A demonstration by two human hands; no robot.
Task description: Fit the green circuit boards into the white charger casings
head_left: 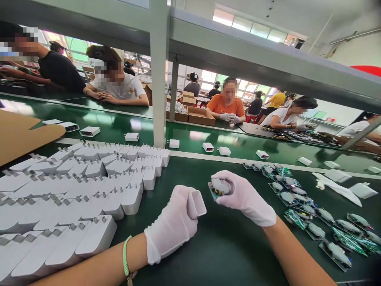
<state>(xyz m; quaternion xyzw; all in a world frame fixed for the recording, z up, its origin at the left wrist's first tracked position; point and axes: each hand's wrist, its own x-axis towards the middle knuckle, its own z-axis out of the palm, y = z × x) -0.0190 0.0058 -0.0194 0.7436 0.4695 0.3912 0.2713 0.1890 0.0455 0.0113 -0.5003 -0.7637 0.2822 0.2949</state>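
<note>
A white-gloved left hand (171, 222) curls its fingers narrowly around a hollow, white rectangular plastic charger shell (196, 204), open end up, at lower centre. A white-gloved right hand (242, 196) closes its fingers around a small green circuit board (213, 191) carrying a pale grey component, just beside the shell. Rows of white pronged plastic chargers (89, 186) fill the lower left, and loose green circuit boards (306, 210) lie at lower right on a dark green workbench (208, 266). Smooth gloves could let the board slip and drop; the bare left forearm (89, 266), lying close to the rows, could knock them askew. No brand or writing is legible.
</note>
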